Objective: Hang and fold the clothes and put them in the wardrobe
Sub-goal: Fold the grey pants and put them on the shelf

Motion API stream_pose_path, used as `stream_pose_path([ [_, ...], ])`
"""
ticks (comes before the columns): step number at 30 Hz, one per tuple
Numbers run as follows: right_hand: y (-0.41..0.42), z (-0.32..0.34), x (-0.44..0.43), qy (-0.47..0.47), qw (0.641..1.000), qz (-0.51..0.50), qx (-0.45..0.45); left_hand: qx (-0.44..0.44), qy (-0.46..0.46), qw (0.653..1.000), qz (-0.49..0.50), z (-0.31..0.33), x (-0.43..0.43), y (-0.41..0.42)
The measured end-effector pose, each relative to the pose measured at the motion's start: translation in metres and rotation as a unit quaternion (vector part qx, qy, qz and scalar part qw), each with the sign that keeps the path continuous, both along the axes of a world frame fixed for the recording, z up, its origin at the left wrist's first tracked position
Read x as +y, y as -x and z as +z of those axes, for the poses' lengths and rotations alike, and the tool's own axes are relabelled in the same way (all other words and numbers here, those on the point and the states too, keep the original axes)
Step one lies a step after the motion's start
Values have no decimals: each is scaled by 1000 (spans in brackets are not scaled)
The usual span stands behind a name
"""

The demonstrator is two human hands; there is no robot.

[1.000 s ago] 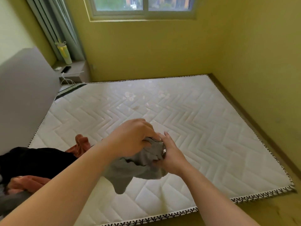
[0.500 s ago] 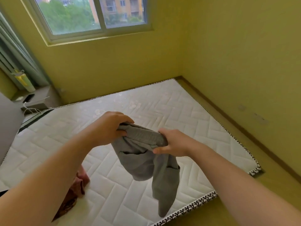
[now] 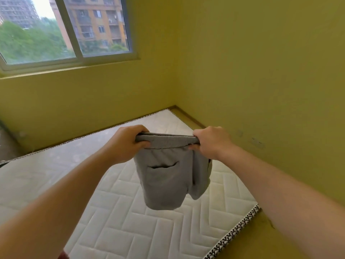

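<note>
Shorts: a grey pair (image 3: 168, 176) hangs in the air above the near right part of the mattress (image 3: 130, 221), touching nothing but the hands.
Left hand: the left hand (image 3: 128, 144) is clenched round the left end of the waistband (image 3: 166, 142), fingers curled over the top edge.
Right hand: the right hand (image 3: 211, 142) pinches the other end, thumb underneath.
Why held so: the band is pulled taut and level between the hands, so the legs drop straight and the cloth shakes flat. This looks like squaring up before a fold.
Pocket: a slit pocket (image 3: 162, 166) faces the camera and gapes slightly.
Mattress: bare and quilted below the shorts, it is probably the surface for folding.
Other cloth: a scrap of red fabric (image 3: 63, 256) shows at the mattress's near left edge.
Writing: no brand, label or print can be read on the shorts or the mattress.
Wardrobe: out of sight.
</note>
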State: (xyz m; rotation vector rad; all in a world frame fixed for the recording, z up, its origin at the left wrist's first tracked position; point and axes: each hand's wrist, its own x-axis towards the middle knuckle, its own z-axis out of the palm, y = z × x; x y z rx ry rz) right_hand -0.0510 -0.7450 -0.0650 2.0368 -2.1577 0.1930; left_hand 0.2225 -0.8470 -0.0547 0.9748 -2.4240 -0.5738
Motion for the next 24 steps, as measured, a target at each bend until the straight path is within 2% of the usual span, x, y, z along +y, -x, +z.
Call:
stream_pose_path([
  [5, 10, 9, -8, 28, 998, -41, 43, 53, 13, 998, 10, 1, -8, 12],
  [8, 13, 13, -11, 24, 998, -46, 32, 76, 26, 997, 18, 2, -12, 20],
  [11, 14, 14, -11, 36, 995, -70, -56, 84, 63, 994, 15, -4, -10, 24],
  [13, 15, 15, -11, 44, 988, -102, -107, 84, 98, 991, -22, -7, -4, 26],
  [17, 15, 19, -16, 22, 960, -159, -230, -12, 222, 972, -72, -13, 5, 33],
  [18, 14, 21, -18, 14, 947, -170, -273, -28, 222, 973, -63, -17, 7, 35],
  [21, 10, 28, -23, 15, 897, -194, -397, -36, 112, 992, -54, -27, 19, 43],
  [24, 8, 31, -25, 35, 869, -207, -447, -35, 32, 998, -52, -36, 35, 53],
])
